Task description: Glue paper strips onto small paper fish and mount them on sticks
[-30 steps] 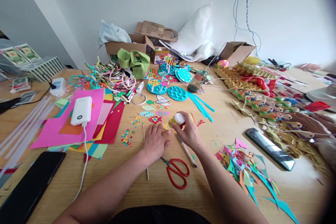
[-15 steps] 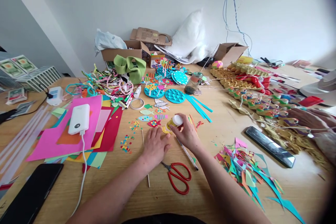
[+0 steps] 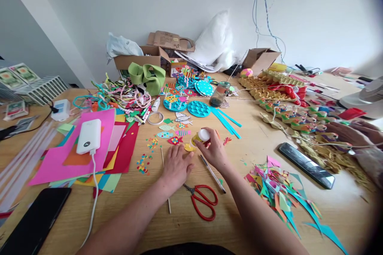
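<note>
My right hand [image 3: 214, 150] is closed around a small bottle [image 3: 201, 137] with a white cap and a yellowish label, tilted just above the table. Flat on the wood lies my left hand [image 3: 177, 166], its fingers stretched toward a yellow paper fish [image 3: 189, 147]. Whether the fingertips touch that fish, I cannot tell. Beyond the hands are a red paper fish [image 3: 175, 140], a blue one [image 3: 165, 135] and several others. A thin wooden stick [image 3: 166, 179] passes beneath my left hand. Between my forearms rest red-handled scissors [image 3: 205, 202] and a pen [image 3: 213, 174].
Colored paper sheets and a power bank [image 3: 89, 136] lie left, paper dots [image 3: 143, 164] nearer. Paper scraps [image 3: 281, 195] and a phone [image 3: 306, 165] are on the right. Turquoise discs [image 3: 199, 108] and a glass jar [image 3: 220, 94] stand behind. Another person's hands [image 3: 348, 132] work at far right.
The bottle in my right hand has shifted slightly to the right, showing more of the yellow fish. My left hand stays in place.
</note>
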### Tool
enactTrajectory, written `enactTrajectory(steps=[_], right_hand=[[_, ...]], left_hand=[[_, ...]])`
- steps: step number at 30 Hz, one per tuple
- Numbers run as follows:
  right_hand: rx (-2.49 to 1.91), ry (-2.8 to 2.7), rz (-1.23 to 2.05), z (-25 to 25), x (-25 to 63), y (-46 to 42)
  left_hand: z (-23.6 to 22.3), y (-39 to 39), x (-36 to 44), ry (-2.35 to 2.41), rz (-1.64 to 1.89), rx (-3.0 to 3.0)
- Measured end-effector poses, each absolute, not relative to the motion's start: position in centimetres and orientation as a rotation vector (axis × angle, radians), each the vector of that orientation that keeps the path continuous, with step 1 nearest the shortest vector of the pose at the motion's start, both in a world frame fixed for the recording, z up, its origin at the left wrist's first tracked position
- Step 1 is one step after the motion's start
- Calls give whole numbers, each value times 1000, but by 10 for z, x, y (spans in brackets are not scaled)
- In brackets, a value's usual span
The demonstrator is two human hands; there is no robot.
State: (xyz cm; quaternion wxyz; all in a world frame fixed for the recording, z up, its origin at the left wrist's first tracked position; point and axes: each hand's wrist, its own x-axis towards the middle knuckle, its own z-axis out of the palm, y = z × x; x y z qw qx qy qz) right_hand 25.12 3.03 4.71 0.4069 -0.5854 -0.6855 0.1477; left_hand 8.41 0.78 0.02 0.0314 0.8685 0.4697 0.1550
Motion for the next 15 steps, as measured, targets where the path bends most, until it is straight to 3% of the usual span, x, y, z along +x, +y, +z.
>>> enactTrajectory(steps=[15], right_hand=[[-1478,-1641,349,52,259,22]], left_hand=[[0,7,85,1462,458,2666]])
